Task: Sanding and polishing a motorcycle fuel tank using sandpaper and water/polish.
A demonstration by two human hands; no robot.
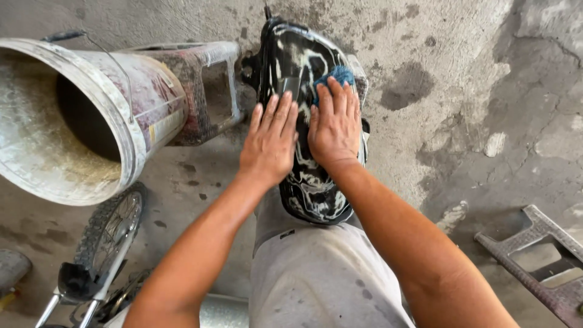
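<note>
A blue cloth (pixel 336 76) was pressed under the flat right hand (pixel 334 130) on the soapy black panel (pixel 303 182), the open left hand (pixel 270 143) laid beside it.

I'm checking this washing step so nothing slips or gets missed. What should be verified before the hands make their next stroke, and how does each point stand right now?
1. Left hand flat on the black soapy panel, steadying it: ok.
2. Right hand pressing the blue cloth against the panel: ok.
3. Panel propped on the person's knee: ok; how firmly, cannot tell.
4. Suds cover the whole panel: not ok, dark bare patches show between the white streaks.
5. Water in the tipped white bucket: cannot tell, its inside looks dark.
6. Grey stool beside the panel's top end, contact: cannot tell.
</note>
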